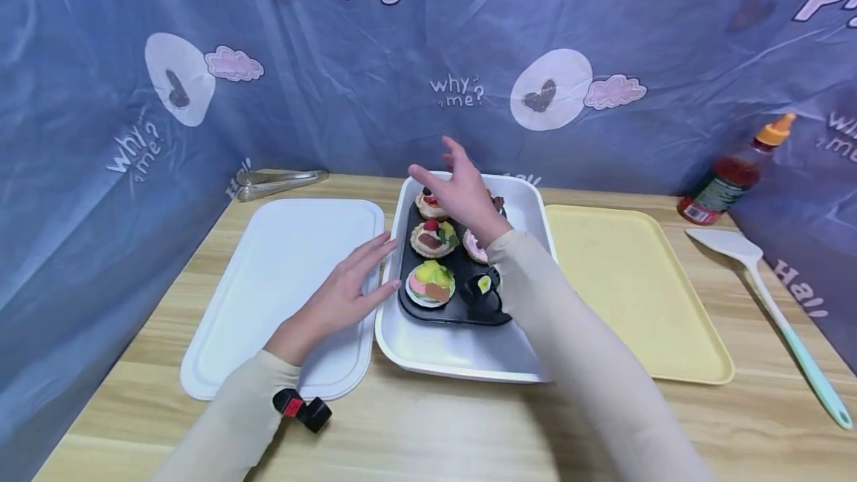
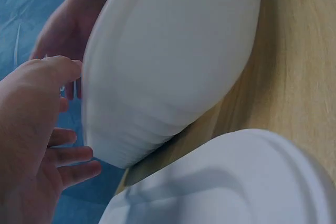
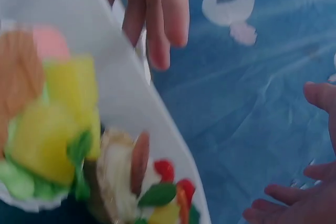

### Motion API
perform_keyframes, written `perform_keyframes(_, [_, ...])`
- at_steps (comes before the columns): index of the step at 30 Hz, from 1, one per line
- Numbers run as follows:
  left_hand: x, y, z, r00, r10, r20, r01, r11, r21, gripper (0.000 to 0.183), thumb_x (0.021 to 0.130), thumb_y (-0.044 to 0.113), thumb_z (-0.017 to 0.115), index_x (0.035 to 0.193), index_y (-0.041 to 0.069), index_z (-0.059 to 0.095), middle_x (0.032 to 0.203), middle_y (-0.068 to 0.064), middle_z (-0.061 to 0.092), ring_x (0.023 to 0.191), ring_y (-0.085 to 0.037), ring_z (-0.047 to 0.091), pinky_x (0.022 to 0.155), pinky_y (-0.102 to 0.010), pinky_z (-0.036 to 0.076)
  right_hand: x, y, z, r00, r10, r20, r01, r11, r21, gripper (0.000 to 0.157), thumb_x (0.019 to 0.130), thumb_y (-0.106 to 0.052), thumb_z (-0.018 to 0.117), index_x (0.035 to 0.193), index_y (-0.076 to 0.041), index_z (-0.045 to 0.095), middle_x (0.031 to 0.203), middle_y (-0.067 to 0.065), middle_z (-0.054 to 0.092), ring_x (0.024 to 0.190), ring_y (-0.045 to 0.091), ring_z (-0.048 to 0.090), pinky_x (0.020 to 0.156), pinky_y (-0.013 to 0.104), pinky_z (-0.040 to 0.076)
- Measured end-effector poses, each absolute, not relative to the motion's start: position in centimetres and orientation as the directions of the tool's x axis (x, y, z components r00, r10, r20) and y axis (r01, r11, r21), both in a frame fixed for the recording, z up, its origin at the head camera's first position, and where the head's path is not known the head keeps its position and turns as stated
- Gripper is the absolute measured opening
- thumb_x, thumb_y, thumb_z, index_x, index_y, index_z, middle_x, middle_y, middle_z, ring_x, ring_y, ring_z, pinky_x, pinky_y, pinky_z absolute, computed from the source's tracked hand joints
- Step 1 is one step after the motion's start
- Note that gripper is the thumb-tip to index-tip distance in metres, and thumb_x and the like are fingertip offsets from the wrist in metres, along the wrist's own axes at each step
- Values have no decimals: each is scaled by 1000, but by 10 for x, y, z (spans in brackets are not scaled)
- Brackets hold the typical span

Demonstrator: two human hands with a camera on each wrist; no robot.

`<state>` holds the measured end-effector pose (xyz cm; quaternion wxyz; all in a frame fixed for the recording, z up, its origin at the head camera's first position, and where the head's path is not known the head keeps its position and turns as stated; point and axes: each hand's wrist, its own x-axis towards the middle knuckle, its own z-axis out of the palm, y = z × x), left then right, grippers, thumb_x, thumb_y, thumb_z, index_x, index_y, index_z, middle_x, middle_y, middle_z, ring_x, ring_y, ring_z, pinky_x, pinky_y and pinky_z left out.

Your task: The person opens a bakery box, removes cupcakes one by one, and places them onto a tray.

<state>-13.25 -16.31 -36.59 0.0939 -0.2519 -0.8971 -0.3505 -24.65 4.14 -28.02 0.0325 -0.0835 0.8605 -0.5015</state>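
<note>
A deep white tray (image 1: 462, 359) holds a black muffin tin (image 1: 462, 316), with a fruit-topped tart (image 1: 430, 285), a berry tart (image 1: 434, 239) and other pastries in its cups. My left hand (image 1: 344, 285) is beside the tray's left rim, fingers loosely extended and holding nothing; whether it touches the rim cannot be told. Above the back part of the tin hovers my right hand (image 1: 462, 192), its thumb and fingers spread and holding nothing. That hand and the sleeve hide some of the right-hand pastries. In the right wrist view the fruit-topped tart (image 3: 52, 114) is close and blurred.
Left of the deep tray lies a flat white tray (image 1: 288, 266), with metal tongs (image 1: 277, 183) behind it. To the right are a yellow tray (image 1: 629, 281), a sauce bottle (image 1: 726, 178) and a long-handled white spoon (image 1: 759, 281). A blue printed curtain (image 1: 375, 95) borders the wooden table (image 1: 415, 430).
</note>
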Motion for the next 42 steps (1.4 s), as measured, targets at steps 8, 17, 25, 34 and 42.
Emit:
perform_keyframes(8, [-134, -153, -375, -858, 403, 317, 511, 613, 603, 64, 95, 25, 69, 151, 6, 45, 163, -18, 31, 148, -38, 34, 117, -56, 35, -271, 53, -302, -981, -192, -26, -78, 514, -854, 88, 92, -48, 69, 161, -20, 23, 162, 12, 35, 150, 31, 33, 117, 50, 38])
perform_keyframes(17, [-134, -154, -380, -850, 416, 325, 525, 612, 591, 66, 96, 24, 68, 152, 3, 42, 166, -16, 27, 149, -37, 32, 118, -55, 34, -283, 61, -320, -969, -244, -36, -128, 623, -771, 80, 90, -42, 73, 156, -15, 37, 154, 18, 46, 141, 33, 46, 113, 49, 43])
perform_keyframes(25, [-136, -157, -383, -868, 407, 283, 489, 610, 623, 72, 95, 24, 68, 156, 2, 35, 168, -15, 19, 151, -36, 28, 120, -53, 30, -286, 59, -336, -965, -263, -3, -186, 691, -698, 88, 86, -39, 79, 157, -12, 35, 151, 21, 50, 137, 34, 51, 114, 46, 42])
perform_keyframes(34, [-137, -159, -384, -880, 395, 263, 464, 603, 648, 72, 97, 23, 66, 157, 2, 33, 167, -19, 22, 151, -37, 28, 120, -54, 30, -285, 58, -341, -957, -288, 28, -234, 714, -660, 78, 85, -36, 79, 150, -8, 47, 147, 15, 56, 133, 30, 54, 113, 45, 43])
perform_keyframes(42, [-141, -160, -389, -873, 386, 298, 481, 580, 658, 71, 95, 19, 66, 155, 0, 34, 163, -24, 28, 148, -43, 33, 118, -57, 31, -288, 54, -343, -959, -282, 27, -241, 763, -599, 72, 86, -33, 80, 147, -6, 51, 144, 14, 59, 128, 28, 57, 110, 43, 46])
